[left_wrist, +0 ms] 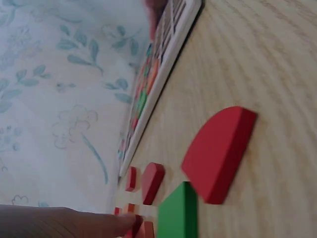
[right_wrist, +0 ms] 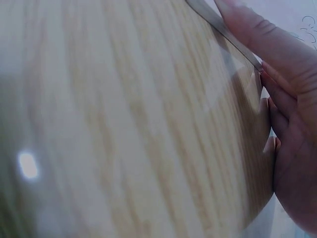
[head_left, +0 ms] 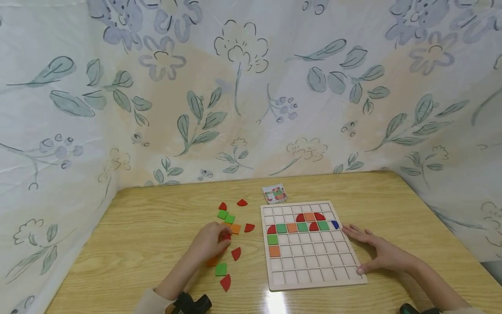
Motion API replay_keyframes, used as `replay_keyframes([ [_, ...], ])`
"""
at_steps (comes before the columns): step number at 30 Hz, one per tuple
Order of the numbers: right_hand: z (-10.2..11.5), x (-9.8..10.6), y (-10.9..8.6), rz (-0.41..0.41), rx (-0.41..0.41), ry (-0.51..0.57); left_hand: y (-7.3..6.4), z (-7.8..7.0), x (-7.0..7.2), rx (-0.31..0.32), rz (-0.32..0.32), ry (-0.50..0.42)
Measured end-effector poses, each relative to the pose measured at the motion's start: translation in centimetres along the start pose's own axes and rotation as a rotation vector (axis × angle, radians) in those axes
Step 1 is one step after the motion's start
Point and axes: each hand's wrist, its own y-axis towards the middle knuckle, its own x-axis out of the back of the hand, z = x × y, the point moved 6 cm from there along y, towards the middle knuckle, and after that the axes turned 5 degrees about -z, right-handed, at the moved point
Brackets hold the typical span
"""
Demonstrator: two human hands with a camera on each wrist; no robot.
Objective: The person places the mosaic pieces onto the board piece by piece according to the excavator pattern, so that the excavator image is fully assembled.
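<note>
My left hand (head_left: pixel 209 240) is over the loose pieces left of the board, its finger and thumb curled about a red quarter-circle piece (head_left: pixel 227 237). In the left wrist view, a finger (left_wrist: pixel 99 224) reaches onto that piece. My right hand (head_left: pixel 386 253) lies with extended fingers along the right edge of the white gridded board (head_left: pixel 310 276), thumb at its lower right corner. The right wrist view shows this hand (right_wrist: pixel 292 99) against the board's edge. On the board are red quarter-circles (head_left: pixel 272 230), green squares (head_left: pixel 272 239), orange squares (head_left: pixel 274 251) and a blue piece (head_left: pixel 335 224).
Around my left hand lie loose red quarter-circles (head_left: pixel 225 282), green squares (head_left: pixel 221 269) and orange squares (head_left: pixel 235 229). A small pattern card (head_left: pixel 274 193) lies behind the board. Floral cloth (head_left: pixel 243 109) hangs around the wooden table (head_left: pixel 129 244).
</note>
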Motion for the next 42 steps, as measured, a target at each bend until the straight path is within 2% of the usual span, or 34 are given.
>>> replay_keyframes([
  [4,0.0,0.0,0.0,-0.003,-0.001,-0.002,0.0,0.2,-0.1,0.045,-0.008,0.006],
  [7,0.1,-0.1,0.0,-0.004,0.003,-0.004,-0.1,0.4,0.0,0.037,0.013,-0.008],
  [9,0.1,-0.1,0.0,-0.005,0.005,-0.002,-0.1,0.4,0.1,-0.012,0.038,-0.033],
  [13,0.1,-0.1,0.0,-0.007,0.008,0.004,-0.2,0.3,0.3,-0.166,0.115,-0.048],
  [16,0.1,-0.1,0.0,-0.006,0.012,0.011,-0.2,0.4,0.3,-0.223,0.162,-0.032],
  [18,0.1,-0.1,0.0,-0.004,0.012,0.009,-0.1,0.5,0.2,-0.224,0.184,-0.028],
  [27,0.2,0.0,-0.1,-0.009,0.02,-0.01,0.3,0.9,0.1,-0.187,0.204,-0.022],
  [31,0.3,-0.1,-0.1,-0.014,0.036,-0.009,0.2,0.9,0.0,-0.2,0.217,-0.019],
  [37,0.3,-0.3,-0.3,-0.014,0.057,-0.016,0.2,-0.2,-0.2,-0.232,0.193,-0.008],
  [42,0.3,0.0,-0.1,-0.022,0.063,-0.04,0.5,-2.9,0.0,-0.264,0.162,-0.004],
])
